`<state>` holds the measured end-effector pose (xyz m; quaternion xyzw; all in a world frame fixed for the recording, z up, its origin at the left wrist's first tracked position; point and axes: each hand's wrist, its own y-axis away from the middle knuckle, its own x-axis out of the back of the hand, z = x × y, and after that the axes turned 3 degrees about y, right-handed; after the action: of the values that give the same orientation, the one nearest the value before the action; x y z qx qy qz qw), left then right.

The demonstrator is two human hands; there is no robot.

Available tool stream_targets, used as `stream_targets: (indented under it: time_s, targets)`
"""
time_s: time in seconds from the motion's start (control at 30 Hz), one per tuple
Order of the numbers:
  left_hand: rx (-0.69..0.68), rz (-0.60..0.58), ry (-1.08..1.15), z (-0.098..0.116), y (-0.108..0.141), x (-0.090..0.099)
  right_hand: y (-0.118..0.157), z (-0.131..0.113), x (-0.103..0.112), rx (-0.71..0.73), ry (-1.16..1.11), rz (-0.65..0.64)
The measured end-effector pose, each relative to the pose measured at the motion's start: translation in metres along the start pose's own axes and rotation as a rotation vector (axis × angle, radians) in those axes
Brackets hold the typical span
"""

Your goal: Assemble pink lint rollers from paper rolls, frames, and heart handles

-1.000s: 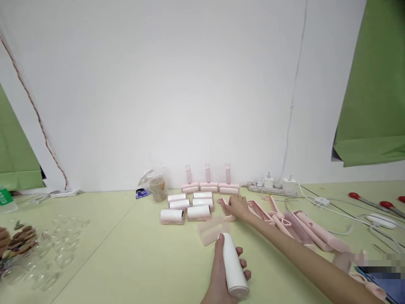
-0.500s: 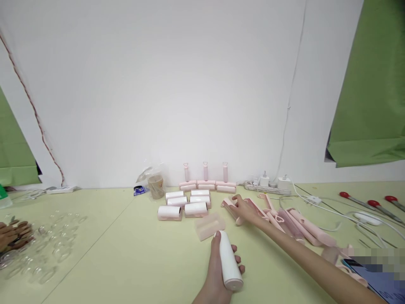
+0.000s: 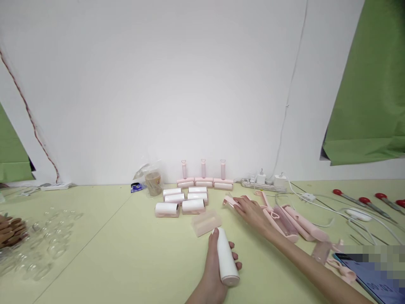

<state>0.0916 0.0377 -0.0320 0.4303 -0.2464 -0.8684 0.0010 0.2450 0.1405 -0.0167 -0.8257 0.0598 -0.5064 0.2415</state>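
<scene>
My left hand (image 3: 210,270) is wrapped round a white lint roller refill (image 3: 227,259), held tilted above the table. Farther right, my right hand (image 3: 253,213) reaches out with its fingers stretched over a pink plastic part (image 3: 232,202), touching it and covering some of it. Just beyond the refill lies a pale pink translucent cover (image 3: 206,222). Several white rolls in pink trays (image 3: 193,206) sit behind that cover. Beside my right wrist is a heap of pink handles and covers (image 3: 286,221).
Three pink lint rollers (image 3: 203,181) stand against the wall. A power strip (image 3: 264,185) with white cables is at the back right. A tape roll in a bag (image 3: 153,183), clear rings (image 3: 47,238), red-ended tools (image 3: 363,200) and a phone (image 3: 370,274) lie around.
My right hand has shifted over the pink parts, its fingers now flatter and more stretched out. My left hand still holds the refill. The view has turned slightly right.
</scene>
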Motion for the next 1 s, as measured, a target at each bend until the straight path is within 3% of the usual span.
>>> stream_targets:
  time_s: [0.3, 0.47, 0.57, 0.67, 0.83, 1.0]
  targets:
    - [-0.059, 0.021, 0.035, 0.004, -0.002, -0.002, 0.001, -0.012, 0.013, -0.145, -0.286, 0.024]
    - [-0.166, 0.042, 0.072, 0.008, -0.004, 0.001, 0.052, -0.050, 0.021, -0.171, -0.540, -0.113]
    - [-0.195, -0.006, -0.008, 0.002, 0.004, 0.000, 0.091, -0.075, 0.016, -0.282, -0.833, -0.183]
    - [-0.252, -0.030, -0.102, -0.006, 0.015, -0.002, 0.113, -0.091, 0.012, -0.392, -0.979, -0.198]
    - [-0.267, -0.078, -0.178, -0.013, 0.024, -0.008, 0.120, -0.098, 0.007, -0.414, -0.985, -0.073]
    - [-0.283, -0.147, -0.275, -0.013, 0.019, -0.008, 0.124, -0.093, 0.000, -0.441, -0.777, -0.009]
